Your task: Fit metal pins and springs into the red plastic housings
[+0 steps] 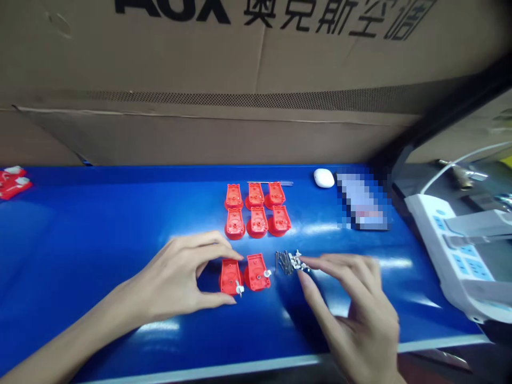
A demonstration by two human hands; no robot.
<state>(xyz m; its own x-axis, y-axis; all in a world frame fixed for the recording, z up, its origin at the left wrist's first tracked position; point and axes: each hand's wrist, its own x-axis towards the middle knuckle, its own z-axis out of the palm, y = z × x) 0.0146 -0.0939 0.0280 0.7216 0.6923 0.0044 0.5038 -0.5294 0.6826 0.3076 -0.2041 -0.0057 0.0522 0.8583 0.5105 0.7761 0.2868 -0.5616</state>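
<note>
My left hand (188,272) curves around a red plastic housing (231,277), index finger at its far edge and thumb at its near edge. A small white piece (239,288) sits at this housing's lower right corner. Beside it stands a second red housing (257,272), also with a white piece (267,273) at its right side. Further right, the thumb and index finger of my right hand (348,293) pinch at a little pile of white pieces (295,261), with one piece between the fingertips. Several thin dark metal pins (284,262) lie just left of that pile.
Several more red housings (256,221) stand in two rows behind. A thin clear-handled tool (286,183) lies past them. A white rounded case (324,178) and a blurred-out flat object (364,202) are at back right, a white power strip (456,256) at right. A large cardboard box (224,138) borders the back.
</note>
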